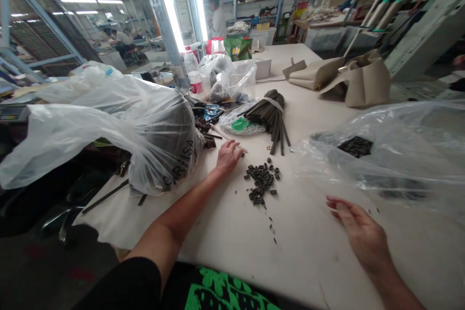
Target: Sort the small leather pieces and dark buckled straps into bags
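Tabletop [218, 227]: pale, beneath my pile of dark pieces [261, 175].
Left hand [228, 157]: just left of the pile (pinching or not, I cannot tell).
Right hand [363, 235]: right of the pile, loosely spread.
Strip bundle [269, 109]: beyond the pile.

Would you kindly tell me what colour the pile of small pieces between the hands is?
The pile is very dark, nearly black; head view.

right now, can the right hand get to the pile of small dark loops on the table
Probably yes: the right hand looks open, and only tabletop shows between it and the pile of small dark loops. The clear plastic bag lies on the far side of that path.
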Demonstrator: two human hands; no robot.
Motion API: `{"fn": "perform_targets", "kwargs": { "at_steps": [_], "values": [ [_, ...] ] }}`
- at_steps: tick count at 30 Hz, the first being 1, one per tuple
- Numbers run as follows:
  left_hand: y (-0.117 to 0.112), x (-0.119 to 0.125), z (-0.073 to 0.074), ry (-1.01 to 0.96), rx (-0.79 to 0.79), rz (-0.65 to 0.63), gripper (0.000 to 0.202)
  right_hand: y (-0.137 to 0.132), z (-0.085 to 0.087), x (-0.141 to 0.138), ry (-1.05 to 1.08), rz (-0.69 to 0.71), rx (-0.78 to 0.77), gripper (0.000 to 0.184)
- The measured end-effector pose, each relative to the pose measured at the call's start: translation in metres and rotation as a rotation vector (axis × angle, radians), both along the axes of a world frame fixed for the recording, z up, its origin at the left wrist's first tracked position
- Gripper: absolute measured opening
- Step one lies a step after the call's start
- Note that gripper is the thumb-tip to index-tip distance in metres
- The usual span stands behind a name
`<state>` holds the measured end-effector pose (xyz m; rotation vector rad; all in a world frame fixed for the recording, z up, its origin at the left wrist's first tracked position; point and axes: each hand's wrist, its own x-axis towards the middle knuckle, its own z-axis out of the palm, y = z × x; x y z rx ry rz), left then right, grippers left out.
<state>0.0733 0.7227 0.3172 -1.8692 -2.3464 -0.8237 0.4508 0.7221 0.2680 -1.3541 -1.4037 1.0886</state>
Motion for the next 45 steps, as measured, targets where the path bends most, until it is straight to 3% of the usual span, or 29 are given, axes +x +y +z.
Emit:
{"fn": "perform_targets", "kwargs": {
  "at_steps": [2,5,8,12,15,17,21,26,34,37,39,42,45],
  "values": [
    [0.013,-0.014,0.002,-0.046,-0.025,0.076,0.039,0.007,-0.007,-0.023,-0.146,0.118,0.131,0.052],
    [0.017,-0.014,0.003,-0.071,-0.06,0.008,0.035,0.025,-0.01,-0.063,-0.329,0.292,0.357,0.06],
    [0.002,0.006,0.0,-0.088,-0.075,-0.054,0.036,0.043,-0.009,-0.103,-0.454,0.381,0.492,0.063],
    [-0.028,0.043,-0.012,-0.131,-0.057,-0.154,0.04,0.048,-0.007,-0.145,-0.482,0.378,0.527,0.058],
    [-0.039,0.069,-0.02,-0.131,-0.061,-0.172,0.053,0.036,-0.003,-0.166,-0.408,0.36,0.5,0.053],
    [-0.037,0.083,-0.024,-0.183,-0.042,-0.119,0.057,0.027,0.0,-0.178,-0.271,0.373,0.422,0.048],
    [-0.019,0.099,-0.025,-0.481,0.077,0.032,0.051,0.019,0.007,-0.199,-0.004,0.276,0.239,0.03],
    [0.001,0.095,-0.027,-0.825,0.24,0.097,0.038,0.026,0.012,-0.22,0.209,0.098,0.138,0.021],
    [0.013,0.081,-0.025,-1.565,0.454,0.205,0.014,0.037,0.024,-0.262,0.785,-0.037,-0.12,0.031],
    [0.007,0.084,-0.016,-1.636,0.5,0.279,0.015,0.032,0.037,-0.263,0.917,-0.022,-0.181,0.032],
    [0.004,0.091,-0.002,-1.644,0.507,0.268,0.017,0.026,0.053,-0.254,0.971,-0.004,-0.183,0.033],
    [0.004,0.116,0.03,-1.681,0.535,0.136,0.022,0.019,0.087,-0.225,1.025,0.023,-0.096,0.032],
    [0.014,0.155,0.064,-1.739,0.573,-0.054,0.028,0.02,0.123,-0.182,1.044,0.009,0.047,0.028]
  ]
}}
